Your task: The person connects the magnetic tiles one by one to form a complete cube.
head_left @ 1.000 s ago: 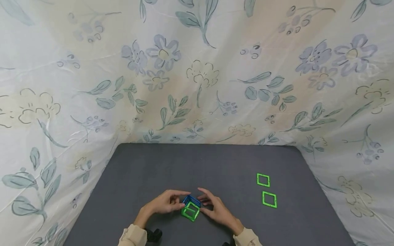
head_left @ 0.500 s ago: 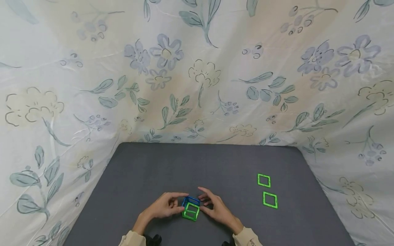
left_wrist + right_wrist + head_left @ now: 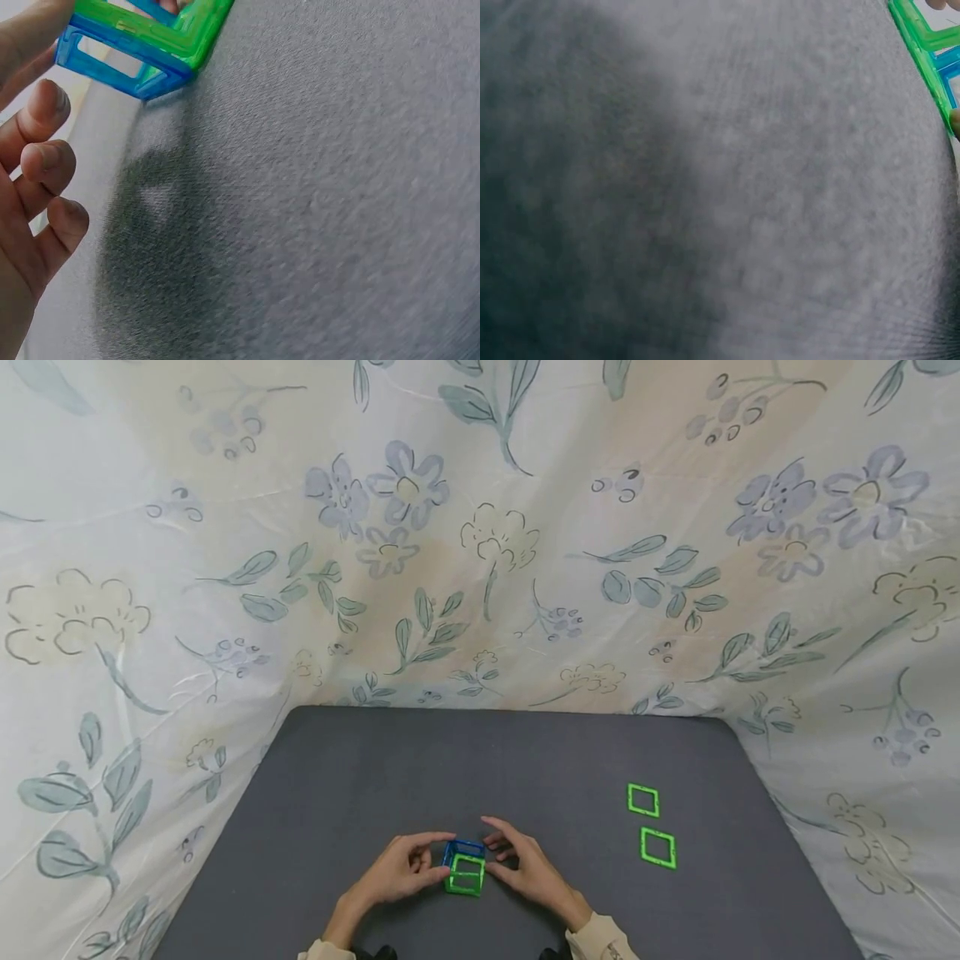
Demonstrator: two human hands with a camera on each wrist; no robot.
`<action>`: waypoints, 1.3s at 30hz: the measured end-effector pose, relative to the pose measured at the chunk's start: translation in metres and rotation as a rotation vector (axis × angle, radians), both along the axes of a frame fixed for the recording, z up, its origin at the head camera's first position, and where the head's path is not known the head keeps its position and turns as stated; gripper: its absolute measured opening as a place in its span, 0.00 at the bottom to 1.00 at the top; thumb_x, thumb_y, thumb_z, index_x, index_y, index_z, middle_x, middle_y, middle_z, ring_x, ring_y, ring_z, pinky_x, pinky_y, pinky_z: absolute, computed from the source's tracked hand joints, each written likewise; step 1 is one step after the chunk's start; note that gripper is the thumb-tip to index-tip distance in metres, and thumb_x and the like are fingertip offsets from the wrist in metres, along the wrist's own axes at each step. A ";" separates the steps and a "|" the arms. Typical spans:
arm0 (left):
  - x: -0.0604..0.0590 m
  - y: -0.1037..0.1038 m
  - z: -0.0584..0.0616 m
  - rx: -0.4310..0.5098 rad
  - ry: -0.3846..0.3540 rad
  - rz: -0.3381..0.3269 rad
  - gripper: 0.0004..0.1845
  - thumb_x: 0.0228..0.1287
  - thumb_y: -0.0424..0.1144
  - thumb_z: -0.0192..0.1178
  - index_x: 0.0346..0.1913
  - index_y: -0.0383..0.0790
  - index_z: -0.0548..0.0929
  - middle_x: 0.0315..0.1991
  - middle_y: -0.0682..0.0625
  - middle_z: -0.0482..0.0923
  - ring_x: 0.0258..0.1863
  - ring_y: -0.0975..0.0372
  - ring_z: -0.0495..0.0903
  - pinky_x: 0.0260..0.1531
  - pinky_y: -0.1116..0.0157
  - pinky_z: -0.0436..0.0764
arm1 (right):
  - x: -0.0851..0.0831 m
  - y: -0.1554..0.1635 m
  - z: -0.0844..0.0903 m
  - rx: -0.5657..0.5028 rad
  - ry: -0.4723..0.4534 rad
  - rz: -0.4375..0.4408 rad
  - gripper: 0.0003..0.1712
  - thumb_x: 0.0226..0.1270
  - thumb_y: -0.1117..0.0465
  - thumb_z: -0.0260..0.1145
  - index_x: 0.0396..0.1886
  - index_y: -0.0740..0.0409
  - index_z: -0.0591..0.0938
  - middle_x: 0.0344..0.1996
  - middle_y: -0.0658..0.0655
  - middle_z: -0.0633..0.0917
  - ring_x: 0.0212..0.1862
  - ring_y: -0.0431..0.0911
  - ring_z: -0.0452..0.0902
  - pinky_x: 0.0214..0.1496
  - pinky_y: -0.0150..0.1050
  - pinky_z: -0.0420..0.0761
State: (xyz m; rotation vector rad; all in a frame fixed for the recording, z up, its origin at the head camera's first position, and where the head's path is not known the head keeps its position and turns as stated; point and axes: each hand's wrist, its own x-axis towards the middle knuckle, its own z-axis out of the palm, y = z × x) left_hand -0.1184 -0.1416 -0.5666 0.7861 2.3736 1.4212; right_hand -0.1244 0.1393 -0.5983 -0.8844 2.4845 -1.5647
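Observation:
Between the two hands, in the head view, is a small box of see-through magnetic building tiles, with green frames in front and blue frames behind. The left hand holds its left side, index finger at the blue back corner and thumb at the green front edge. Its other fingers curl free below the blue tile in the left wrist view. On the opposite side the right hand has its thumb at the front edge and its fingers behind. Only a green edge and fingertips show in the right wrist view.
Two loose green square tiles, a farther one and a nearer one, lie flat to the right on the dark grey tabletop. Flower-patterned cloth hangs behind the table and along both sides.
The tile box has turned from a slanted stance to face the head view more squarely. The left hand has shifted slightly down with it; the right hand has barely moved. Both loose tiles stay put.

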 end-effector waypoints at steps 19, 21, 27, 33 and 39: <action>0.008 0.006 -0.006 0.067 0.000 0.077 0.26 0.69 0.47 0.67 0.67 0.43 0.79 0.17 0.46 0.76 0.14 0.77 0.63 0.16 0.75 0.68 | 0.008 0.070 0.029 0.278 0.231 -0.151 0.36 0.56 0.51 0.81 0.65 0.50 0.81 0.55 0.50 0.86 0.57 0.47 0.82 0.57 0.49 0.81; 0.008 0.006 -0.005 0.059 -0.006 0.086 0.26 0.69 0.47 0.67 0.67 0.44 0.79 0.17 0.47 0.76 0.14 0.77 0.63 0.16 0.75 0.68 | 0.010 0.088 0.032 0.331 0.249 -0.204 0.36 0.53 0.51 0.82 0.63 0.49 0.82 0.55 0.48 0.86 0.57 0.47 0.81 0.57 0.51 0.81; 0.008 0.005 -0.005 0.040 -0.027 0.108 0.26 0.68 0.49 0.68 0.67 0.48 0.79 0.17 0.48 0.75 0.14 0.76 0.63 0.18 0.74 0.69 | 0.013 0.147 0.039 0.458 0.272 -0.334 0.41 0.46 0.51 0.86 0.62 0.51 0.83 0.53 0.52 0.86 0.55 0.54 0.82 0.53 0.58 0.80; 0.008 0.004 -0.008 0.039 -0.022 0.114 0.27 0.68 0.49 0.68 0.67 0.46 0.79 0.16 0.53 0.73 0.14 0.77 0.62 0.18 0.75 0.67 | 0.021 0.197 0.041 0.602 0.180 -0.395 0.47 0.42 0.44 0.86 0.65 0.52 0.81 0.60 0.63 0.82 0.59 0.64 0.76 0.53 0.67 0.76; 0.007 0.004 -0.013 0.036 -0.019 0.126 0.27 0.67 0.50 0.68 0.67 0.49 0.79 0.17 0.60 0.71 0.14 0.77 0.62 0.18 0.74 0.67 | 0.029 0.224 0.034 0.670 0.128 -0.393 0.49 0.44 0.41 0.84 0.67 0.55 0.80 0.60 0.66 0.80 0.59 0.66 0.75 0.53 0.68 0.76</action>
